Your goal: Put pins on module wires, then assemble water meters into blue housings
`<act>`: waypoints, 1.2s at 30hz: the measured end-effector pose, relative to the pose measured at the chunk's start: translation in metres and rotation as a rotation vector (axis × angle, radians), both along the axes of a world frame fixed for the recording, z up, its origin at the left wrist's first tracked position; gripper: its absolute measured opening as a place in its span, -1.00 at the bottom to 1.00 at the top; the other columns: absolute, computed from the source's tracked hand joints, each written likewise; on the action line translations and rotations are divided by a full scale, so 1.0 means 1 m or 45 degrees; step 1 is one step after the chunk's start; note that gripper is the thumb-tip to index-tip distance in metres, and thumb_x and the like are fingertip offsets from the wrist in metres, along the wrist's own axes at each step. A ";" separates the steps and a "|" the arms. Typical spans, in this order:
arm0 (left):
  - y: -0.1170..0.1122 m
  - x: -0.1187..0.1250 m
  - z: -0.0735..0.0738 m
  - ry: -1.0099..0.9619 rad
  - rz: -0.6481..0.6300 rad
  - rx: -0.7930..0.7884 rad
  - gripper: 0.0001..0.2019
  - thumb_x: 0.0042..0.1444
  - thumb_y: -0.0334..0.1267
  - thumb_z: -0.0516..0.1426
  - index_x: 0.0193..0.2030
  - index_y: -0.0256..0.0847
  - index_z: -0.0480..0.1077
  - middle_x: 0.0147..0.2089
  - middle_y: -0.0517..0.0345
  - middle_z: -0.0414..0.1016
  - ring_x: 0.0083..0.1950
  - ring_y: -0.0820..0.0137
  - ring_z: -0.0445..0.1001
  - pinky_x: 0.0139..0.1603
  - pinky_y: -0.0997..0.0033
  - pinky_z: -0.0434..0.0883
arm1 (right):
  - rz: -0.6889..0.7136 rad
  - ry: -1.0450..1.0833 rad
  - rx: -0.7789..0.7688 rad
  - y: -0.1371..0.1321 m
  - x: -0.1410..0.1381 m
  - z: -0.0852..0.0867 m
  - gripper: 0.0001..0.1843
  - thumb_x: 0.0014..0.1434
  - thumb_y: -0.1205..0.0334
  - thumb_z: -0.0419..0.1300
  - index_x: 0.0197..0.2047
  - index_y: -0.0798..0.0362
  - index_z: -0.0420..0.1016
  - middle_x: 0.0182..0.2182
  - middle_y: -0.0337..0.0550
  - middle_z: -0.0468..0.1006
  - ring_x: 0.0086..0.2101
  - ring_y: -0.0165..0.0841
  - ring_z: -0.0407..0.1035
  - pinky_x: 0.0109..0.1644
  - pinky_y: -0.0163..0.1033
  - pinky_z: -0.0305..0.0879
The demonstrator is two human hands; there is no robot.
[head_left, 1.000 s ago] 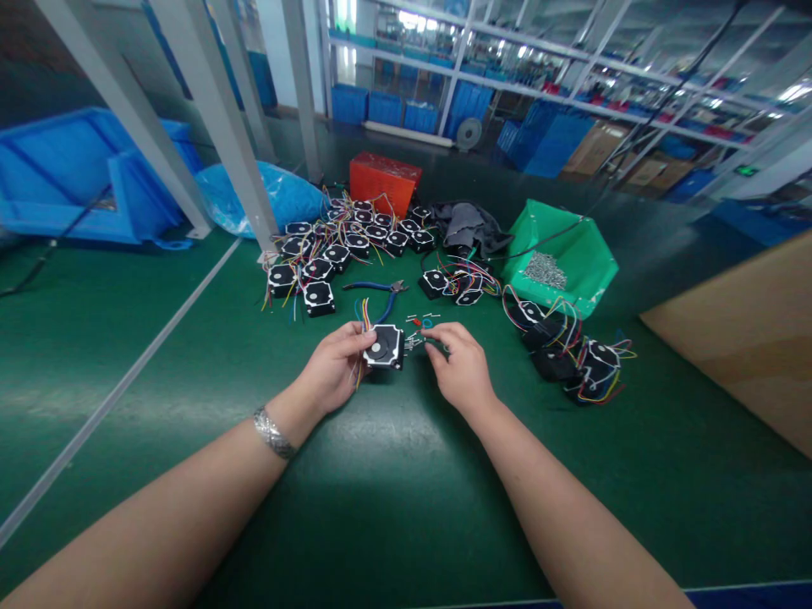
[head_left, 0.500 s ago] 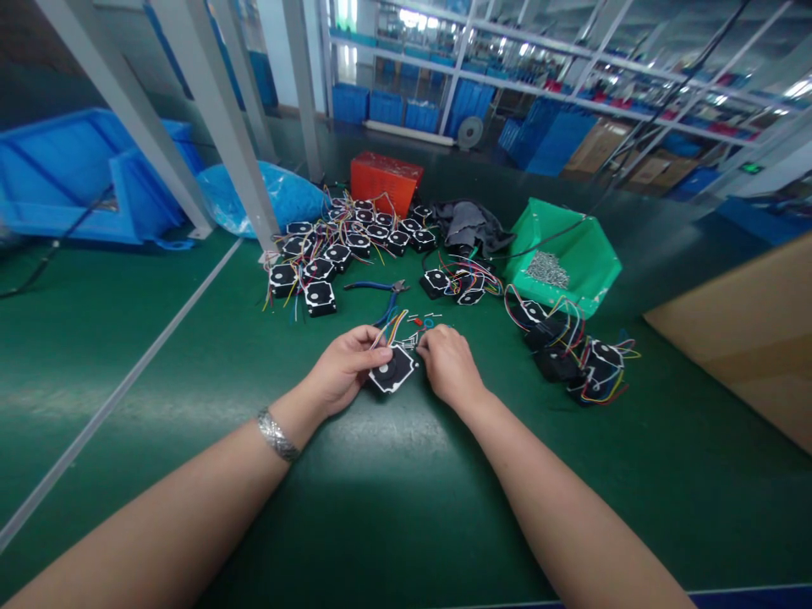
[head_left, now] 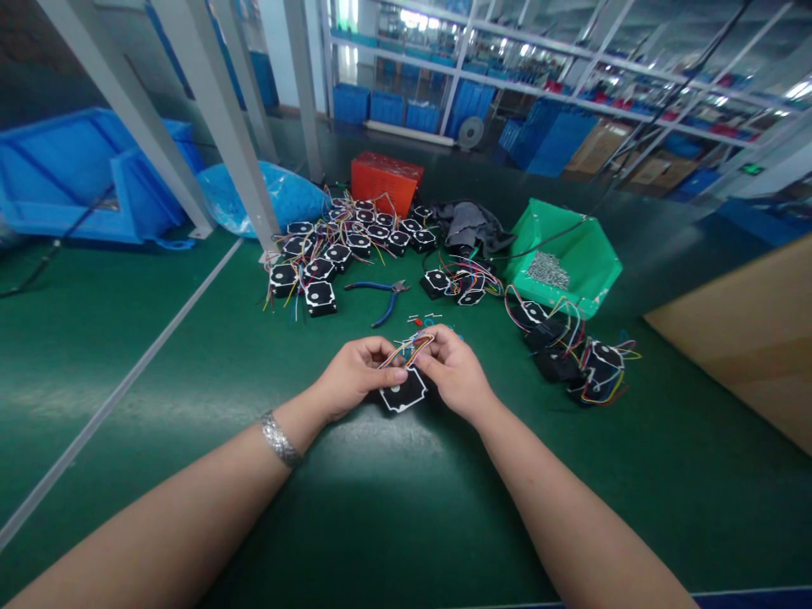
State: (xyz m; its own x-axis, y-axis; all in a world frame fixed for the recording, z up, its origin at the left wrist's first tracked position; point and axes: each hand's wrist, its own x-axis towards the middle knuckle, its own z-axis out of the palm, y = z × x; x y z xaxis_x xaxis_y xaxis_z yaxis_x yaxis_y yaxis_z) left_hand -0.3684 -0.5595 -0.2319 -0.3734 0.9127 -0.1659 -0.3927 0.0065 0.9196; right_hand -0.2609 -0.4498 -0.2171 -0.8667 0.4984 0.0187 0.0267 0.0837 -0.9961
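Note:
My left hand [head_left: 361, 374] is closed around a black square motor [head_left: 406, 396] with a white-edged face, thumb on top. Coloured wires [head_left: 419, 342] rise from its far side and loop over to the right. My right hand [head_left: 458, 376] pinches these wires beside the motor's right corner; its fingertips are partly hidden. Just beyond both hands lie small loose pins and a red bit [head_left: 418, 321], partly covered by the wires and fingers. Blue-handled cutting pliers [head_left: 386, 298] rest with handles spread behind my left hand.
Many similar wired motors [head_left: 338, 254] crowd the back left, near an orange box [head_left: 385, 184]. More motors [head_left: 558, 359] lie at right. A green bin [head_left: 596, 271] holds small metal parts. A dark cloth [head_left: 473, 227], metal posts [head_left: 232, 110] and a cardboard box [head_left: 748, 338] stand around.
My right hand has moved from the loose small parts to the wires and now pinches them. The motor has shifted slightly right and nearer, and its wires now bend rightward.

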 end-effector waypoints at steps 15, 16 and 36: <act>-0.002 0.001 0.001 0.027 -0.043 -0.028 -0.74 -0.34 -0.33 0.30 -0.51 -0.32 0.30 -0.58 0.29 0.37 -0.55 0.57 0.31 -0.48 0.55 0.25 | -0.017 0.029 -0.453 -0.006 -0.004 -0.006 -0.66 -0.29 0.18 0.33 -0.54 0.10 0.23 -0.58 -0.33 0.36 -0.54 -0.52 0.23 -0.42 -0.38 0.11; -0.002 0.002 0.001 0.026 -0.045 -0.028 -0.73 -0.34 -0.32 0.30 -0.52 -0.32 0.30 -0.58 0.29 0.37 -0.55 0.57 0.31 -0.49 0.55 0.25 | -0.010 0.038 -0.456 -0.005 -0.004 -0.006 -0.68 -0.28 0.17 0.32 -0.55 0.10 0.24 -0.59 -0.33 0.36 -0.54 -0.52 0.23 -0.42 -0.38 0.11; -0.013 -0.037 0.001 1.965 0.897 -0.356 -0.71 -0.02 -0.18 0.06 -0.19 -0.33 0.31 -0.19 -0.13 0.40 -0.13 0.19 0.34 -0.14 0.22 0.28 | -1.092 -1.384 1.669 0.098 0.062 0.014 -0.63 0.02 0.15 0.06 -0.19 0.29 0.35 -0.28 0.21 0.37 -0.21 -0.05 0.25 -0.19 -0.05 0.07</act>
